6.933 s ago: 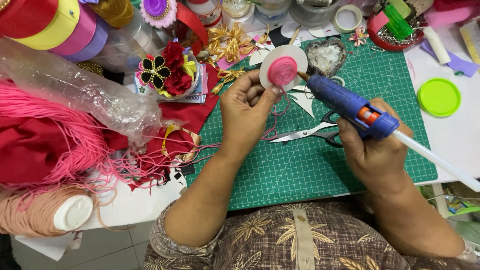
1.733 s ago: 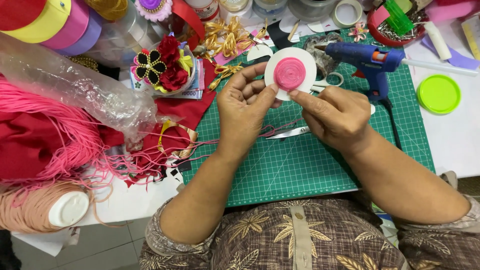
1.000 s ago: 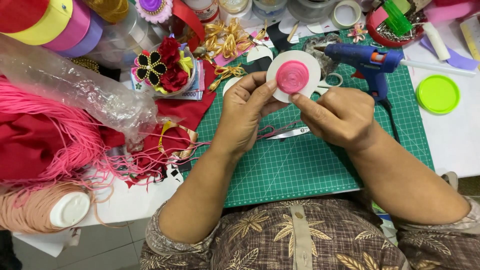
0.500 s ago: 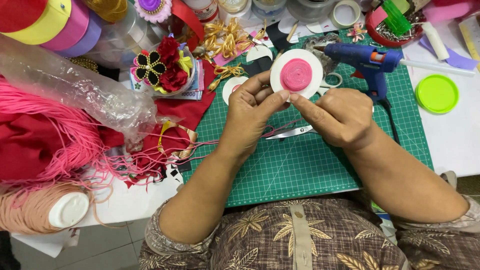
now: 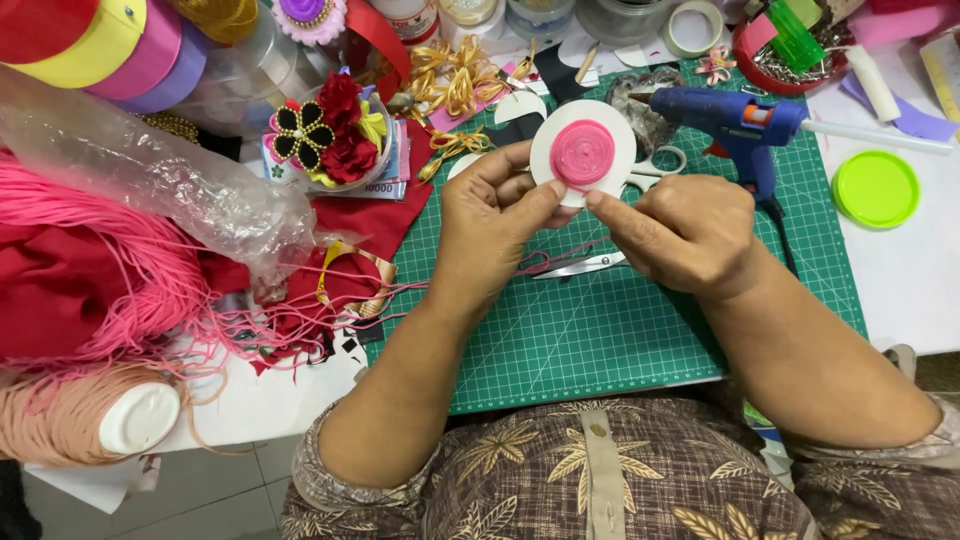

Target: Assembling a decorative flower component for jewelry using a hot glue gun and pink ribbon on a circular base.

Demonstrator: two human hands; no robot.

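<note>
A white round card disc bearing a coiled pink cord spiral is held above the green gridded cutting mat on the worktop. It is pinched at its lower edge by the left hand, while the right hand, fingers curled, presses its fingertip to the disc's lower edge. A blue hot-glue gun lies on the mat, just right of the disc

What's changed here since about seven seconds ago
The right hand let go of the blue glue gun, now resting on the green mat, and moved to the white disc. The left hand holds the disc as before.
</note>
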